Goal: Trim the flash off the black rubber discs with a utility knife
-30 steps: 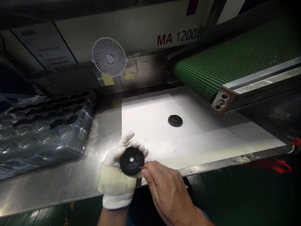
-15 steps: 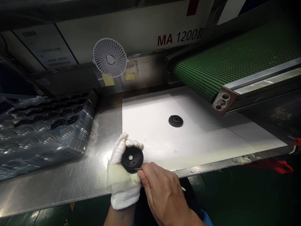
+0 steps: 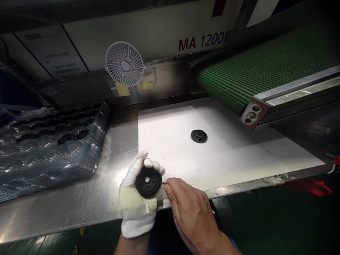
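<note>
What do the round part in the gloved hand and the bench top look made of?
The round part looks like moulded black rubber or plastic: matte, with a dull sheen; the look can't settle which. The bench top looks like brushed stainless steel, showing bright glare and fine scratches.

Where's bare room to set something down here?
White sheet right of the loose black disc, below the conveyor end, has room; so does steel between the wrapped tray and the sheet. Crowded around the gloved left hand and bare right hand.
</note>
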{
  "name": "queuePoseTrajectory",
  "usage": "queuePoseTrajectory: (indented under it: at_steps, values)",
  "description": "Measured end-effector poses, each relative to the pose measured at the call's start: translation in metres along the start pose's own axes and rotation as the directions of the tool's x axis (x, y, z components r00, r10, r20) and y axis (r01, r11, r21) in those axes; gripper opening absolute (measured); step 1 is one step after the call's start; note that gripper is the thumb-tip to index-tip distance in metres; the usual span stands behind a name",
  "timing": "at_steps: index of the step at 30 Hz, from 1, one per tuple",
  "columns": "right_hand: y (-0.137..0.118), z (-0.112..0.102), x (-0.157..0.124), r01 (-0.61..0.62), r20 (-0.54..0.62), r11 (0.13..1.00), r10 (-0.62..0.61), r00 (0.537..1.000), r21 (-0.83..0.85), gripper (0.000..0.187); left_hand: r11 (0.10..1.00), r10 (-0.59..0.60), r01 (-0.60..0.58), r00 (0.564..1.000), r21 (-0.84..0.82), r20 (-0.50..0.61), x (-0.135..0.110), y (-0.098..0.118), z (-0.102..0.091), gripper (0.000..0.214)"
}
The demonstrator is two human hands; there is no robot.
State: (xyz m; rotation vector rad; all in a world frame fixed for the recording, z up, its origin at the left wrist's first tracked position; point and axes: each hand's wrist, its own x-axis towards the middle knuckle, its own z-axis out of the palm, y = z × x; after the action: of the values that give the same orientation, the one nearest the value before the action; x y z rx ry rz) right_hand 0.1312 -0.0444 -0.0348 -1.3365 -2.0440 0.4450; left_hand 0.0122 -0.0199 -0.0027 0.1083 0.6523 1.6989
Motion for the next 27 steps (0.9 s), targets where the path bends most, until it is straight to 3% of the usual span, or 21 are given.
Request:
queuePoseTrajectory:
  at_steps: [9, 14, 18, 24, 27]
  values:
    - [-0.003, -0.003, -0.004, 0.054, 0.049, 0.997, -0.056, 0.997, 0.048, 0.036, 0.998, -0.065, 0.065, 0.998, -0.024, -0.004, 0.001, 0.002, -0.001, 0.012]
    - [0.002, -0.006, 0.000, 0.018, 0.006, 1.000, -0.018, 1.000, -0.018, 0.036, 0.997, -0.074, 0.075, 0.996, -0.033, 0.040, 0.000, 0.001, -0.001, 0.012]
    - [0.002, -0.003, -0.001, 0.042, 0.012, 0.998, -0.042, 0.999, -0.043, 0.035, 0.998, -0.067, 0.067, 0.998, -0.023, -0.012, 0.000, 0.000, 0.001, 0.011]
    - [-0.005, 0.006, -0.006, 0.060, 0.025, 0.998, -0.059, 0.998, -0.014, 0.038, 0.999, 0.031, -0.028, 0.996, 0.038, -0.080, -0.001, -0.004, 0.005, 0.012]
    - [-0.007, 0.009, -0.006, 0.080, 0.028, 0.997, -0.080, 0.996, -0.002, 0.040, 0.996, 0.088, -0.089, 0.990, -0.011, -0.111, -0.001, -0.007, 0.005, 0.013]
